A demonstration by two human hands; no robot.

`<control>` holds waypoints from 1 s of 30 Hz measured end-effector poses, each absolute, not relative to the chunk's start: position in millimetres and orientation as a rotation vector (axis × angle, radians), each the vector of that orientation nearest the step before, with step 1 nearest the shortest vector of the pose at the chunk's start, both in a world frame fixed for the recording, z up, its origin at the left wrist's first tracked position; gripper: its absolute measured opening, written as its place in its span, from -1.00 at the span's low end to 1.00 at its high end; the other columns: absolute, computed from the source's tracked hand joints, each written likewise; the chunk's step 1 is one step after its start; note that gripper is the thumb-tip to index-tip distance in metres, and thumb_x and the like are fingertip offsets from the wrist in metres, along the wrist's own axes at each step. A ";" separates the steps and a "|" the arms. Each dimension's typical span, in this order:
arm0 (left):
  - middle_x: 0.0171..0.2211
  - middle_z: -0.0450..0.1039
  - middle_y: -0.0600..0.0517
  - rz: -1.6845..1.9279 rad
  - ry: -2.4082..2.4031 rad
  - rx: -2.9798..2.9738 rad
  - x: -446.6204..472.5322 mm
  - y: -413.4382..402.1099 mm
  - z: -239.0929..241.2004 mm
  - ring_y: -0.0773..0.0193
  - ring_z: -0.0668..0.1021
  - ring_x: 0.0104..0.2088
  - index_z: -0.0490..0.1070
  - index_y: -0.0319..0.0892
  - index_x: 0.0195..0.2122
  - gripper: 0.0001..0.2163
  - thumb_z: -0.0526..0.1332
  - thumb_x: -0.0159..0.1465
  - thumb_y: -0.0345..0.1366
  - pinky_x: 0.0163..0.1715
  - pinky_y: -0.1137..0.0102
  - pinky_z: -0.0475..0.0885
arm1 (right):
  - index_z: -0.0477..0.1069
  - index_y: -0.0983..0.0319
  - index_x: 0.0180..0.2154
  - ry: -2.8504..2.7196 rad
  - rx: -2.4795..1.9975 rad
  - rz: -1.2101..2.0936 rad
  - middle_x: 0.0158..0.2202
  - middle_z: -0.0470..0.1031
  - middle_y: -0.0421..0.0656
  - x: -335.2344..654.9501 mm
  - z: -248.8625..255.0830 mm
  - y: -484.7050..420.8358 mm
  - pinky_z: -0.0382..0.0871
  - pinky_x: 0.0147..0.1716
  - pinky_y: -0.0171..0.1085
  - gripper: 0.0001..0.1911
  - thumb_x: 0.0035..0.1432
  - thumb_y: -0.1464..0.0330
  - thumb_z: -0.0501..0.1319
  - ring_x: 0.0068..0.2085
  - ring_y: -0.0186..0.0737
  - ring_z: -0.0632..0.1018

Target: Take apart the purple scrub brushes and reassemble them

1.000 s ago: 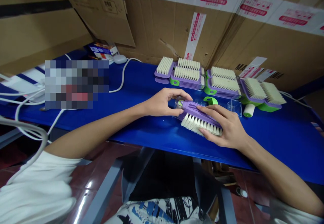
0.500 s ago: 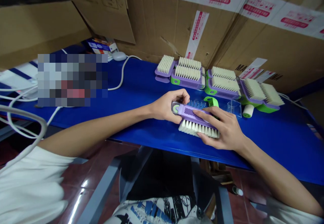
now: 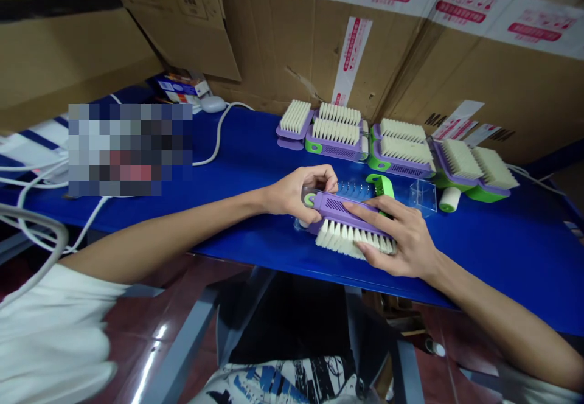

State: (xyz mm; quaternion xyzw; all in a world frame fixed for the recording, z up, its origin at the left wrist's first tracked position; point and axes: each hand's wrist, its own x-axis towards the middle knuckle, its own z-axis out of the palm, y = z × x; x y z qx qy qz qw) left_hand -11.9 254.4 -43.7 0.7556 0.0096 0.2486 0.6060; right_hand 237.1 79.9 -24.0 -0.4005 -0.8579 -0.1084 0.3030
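Between my hands is a purple scrubbing brush (image 3: 333,204) with white bristles facing down and toward me. My left hand (image 3: 294,192) is closed round its left end, where a green ring and a clear plastic part show; the thumb is below and the curled fingers above. My right hand (image 3: 406,233) grips the right part, fingers across the purple back and thumb against the bristles. Just behind the brush lie several small shiny metal pieces (image 3: 354,187), too small to name. A bright green plastic part (image 3: 381,183) stands beside them, partly hidden by my right hand.
Several purple and green brushes (image 3: 337,131) stand bristles up along the cardboard wall (image 3: 274,45). A clear plastic box (image 3: 423,196) and a white roller (image 3: 449,199) lie right of my hands. White cables (image 3: 219,139) and a blurred-out patch are on the blue table's left.
The brush and both hands have shifted slightly left and toward me. A little more of the bristles and the clear part under my left thumb shows. Both hands keep their hold.
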 end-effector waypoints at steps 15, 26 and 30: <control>-0.34 0.45 0.15 0.473 0.283 1.571 -14.2 235.5 -45.0 0.42 0.39 -0.45 0.39 -0.11 -0.22 -0.51 0.62 -0.10 -0.26 -0.51 0.46 0.30 | 0.65 0.22 0.34 -2.206 -1.057 -0.137 -0.02 0.76 0.04 240.9 -21.5 77.6 0.79 -0.22 -0.12 -0.53 0.58 0.16 0.29 -0.11 -0.06 0.78; -0.19 0.60 0.04 0.645 0.241 1.755 -17.8 244.1 -41.6 0.31 0.59 -0.29 0.53 -0.14 -0.07 -0.50 0.69 0.03 -0.24 -0.32 0.43 0.52 | 0.55 0.15 0.42 -2.188 -1.066 -0.342 0.01 0.69 0.06 246.7 -27.0 76.8 0.74 -0.30 -0.10 -0.47 0.52 0.18 0.32 -0.11 -0.01 0.75; 0.00 0.71 -0.05 0.917 0.163 1.959 -20.5 241.6 -39.0 0.21 0.72 -0.08 0.64 -0.11 0.11 -0.58 0.58 0.23 -0.32 -0.07 0.38 0.65 | 0.55 0.19 0.42 -2.163 -1.085 -0.558 0.03 0.67 0.10 248.3 -27.5 76.3 0.74 -0.27 -0.07 -0.42 0.45 0.21 0.38 -0.14 0.00 0.72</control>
